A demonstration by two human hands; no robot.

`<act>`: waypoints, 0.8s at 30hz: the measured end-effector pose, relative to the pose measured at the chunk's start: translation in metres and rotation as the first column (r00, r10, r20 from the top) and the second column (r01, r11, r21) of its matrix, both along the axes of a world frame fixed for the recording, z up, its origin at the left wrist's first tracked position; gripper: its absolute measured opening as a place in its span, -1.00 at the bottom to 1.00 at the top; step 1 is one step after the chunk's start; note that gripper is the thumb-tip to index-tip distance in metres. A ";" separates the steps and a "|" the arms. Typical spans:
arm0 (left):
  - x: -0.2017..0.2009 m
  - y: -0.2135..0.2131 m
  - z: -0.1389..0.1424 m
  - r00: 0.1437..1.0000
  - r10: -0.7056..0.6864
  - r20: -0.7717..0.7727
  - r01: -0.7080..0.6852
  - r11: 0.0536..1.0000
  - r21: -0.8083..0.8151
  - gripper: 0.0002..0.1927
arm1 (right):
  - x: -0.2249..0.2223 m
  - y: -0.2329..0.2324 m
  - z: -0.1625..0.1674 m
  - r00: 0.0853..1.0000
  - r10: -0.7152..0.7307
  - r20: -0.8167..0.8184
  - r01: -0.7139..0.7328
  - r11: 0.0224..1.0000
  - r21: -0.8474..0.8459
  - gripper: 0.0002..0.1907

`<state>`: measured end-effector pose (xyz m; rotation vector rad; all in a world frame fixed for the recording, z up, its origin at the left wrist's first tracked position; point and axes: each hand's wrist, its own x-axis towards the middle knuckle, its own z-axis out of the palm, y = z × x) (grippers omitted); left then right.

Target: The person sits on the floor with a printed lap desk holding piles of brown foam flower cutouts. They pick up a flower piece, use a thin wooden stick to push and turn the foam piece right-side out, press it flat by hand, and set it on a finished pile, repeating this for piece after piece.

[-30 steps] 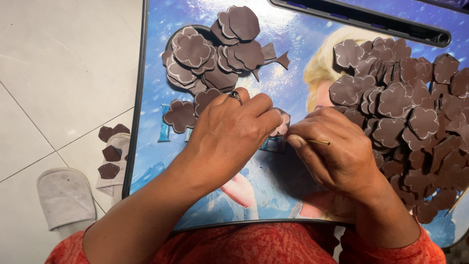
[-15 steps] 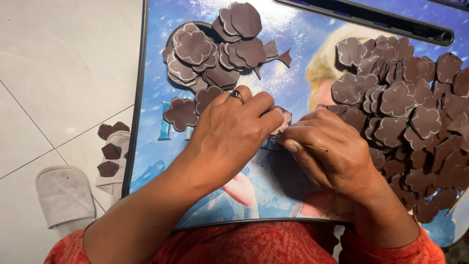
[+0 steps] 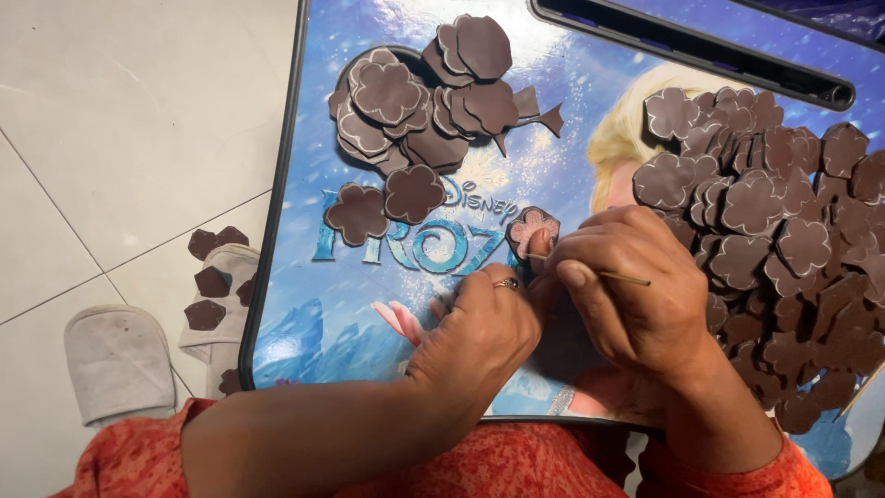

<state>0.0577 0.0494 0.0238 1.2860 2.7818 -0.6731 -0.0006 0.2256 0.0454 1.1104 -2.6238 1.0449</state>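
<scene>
My left hand (image 3: 484, 323) has slid back toward me since a second ago, uncovering two loose brown flowers (image 3: 385, 203) on the blue worktop (image 3: 304, 304). Its curled fingers pin the outlined flower piece (image 3: 533, 228) just beyond. My right hand (image 3: 627, 295) pinches a thin stick (image 3: 599, 273) whose tip touches it.

Pretty even indoor light, soft and a bit warm, nothing harsh; the glossy tray (image 3: 304, 277) picks up a white glare patch near its top edge, so the light's probably overhead; shadows are faint, just a soft dark patch under the hands around the right hand (image 3: 636, 304); focus is decent in the middle, slightly soft on the floor (image 3: 111, 111) and corners; no obvious motion blur, mild wide-angle stretch at the edges.
</scene>
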 end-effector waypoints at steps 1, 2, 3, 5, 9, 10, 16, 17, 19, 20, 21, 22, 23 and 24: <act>-0.001 -0.001 0.002 1.000 -0.024 -0.015 0.023 1.000 -0.020 -0.59 | -0.001 -0.001 -0.001 1.000 0.011 -0.002 -0.011 1.000 0.011 -1.00; -0.002 -0.002 0.004 0.999 -0.027 -0.023 0.027 0.999 -0.026 -0.52 | -0.003 -0.002 -0.001 1.000 0.023 -0.006 -0.023 1.000 0.022 -0.99; -0.003 -0.002 0.006 0.999 -0.031 -0.028 0.030 0.999 -0.032 -0.46 | -0.003 -0.003 -0.001 1.000 0.028 -0.007 -0.028 0.999 0.018 -0.98; -0.004 -0.003 0.010 0.999 -0.030 -0.028 0.029 0.999 -0.042 -0.39 | -0.003 -0.004 -0.002 0.999 0.043 -0.001 -0.043 0.999 0.011 -0.97; -0.006 -0.003 0.013 1.000 -0.010 -0.030 0.008 0.998 -0.066 -0.41 | -0.003 -0.008 -0.005 0.998 0.007 -0.064 -0.004 0.999 0.038 -0.97; -0.007 -0.002 0.013 1.000 -0.008 -0.029 0.006 0.998 -0.069 -0.41 | -0.003 -0.008 -0.005 0.997 0.006 -0.074 -0.003 0.999 0.044 -0.97; -0.006 -0.002 0.012 1.000 -0.026 -0.010 0.025 0.996 -0.080 -0.42 | -0.004 -0.007 -0.005 0.997 0.033 -0.071 -0.029 0.998 0.054 -0.96; -0.006 -0.002 0.012 1.000 -0.026 0.000 0.026 0.997 -0.072 -0.43 | -0.004 -0.007 -0.005 0.997 0.043 -0.061 -0.040 0.998 0.050 -0.96; -0.006 -0.002 0.011 0.999 -0.025 0.019 0.026 0.998 -0.056 -0.46 | -0.004 -0.007 -0.006 0.997 0.051 -0.056 -0.048 0.998 0.047 -0.96; -0.006 -0.002 0.010 1.000 -0.021 0.022 0.022 0.998 -0.053 -0.47 | -0.003 -0.007 -0.006 0.997 0.054 -0.053 -0.052 0.998 0.046 -0.96; -0.006 -0.002 0.010 1.000 -0.017 0.024 0.018 0.999 -0.049 -0.48 | -0.003 -0.007 -0.006 0.998 0.044 -0.045 -0.042 0.998 0.036 -0.97; -0.006 -0.002 0.010 1.000 -0.013 0.027 0.014 0.999 -0.046 -0.48 | -0.003 -0.007 -0.005 0.999 0.034 -0.037 -0.033 0.999 0.026 -0.99; -0.006 -0.002 0.010 0.999 -0.023 0.024 0.024 0.999 -0.048 -0.45 | -0.002 -0.006 -0.005 0.999 0.024 -0.028 -0.023 1.000 0.017 -1.00; -0.006 -0.003 0.011 0.999 -0.035 0.021 0.036 0.998 -0.050 -0.42 | -0.001 -0.006 -0.005 1.000 0.003 -0.025 -0.003 1.000 0.014 -1.00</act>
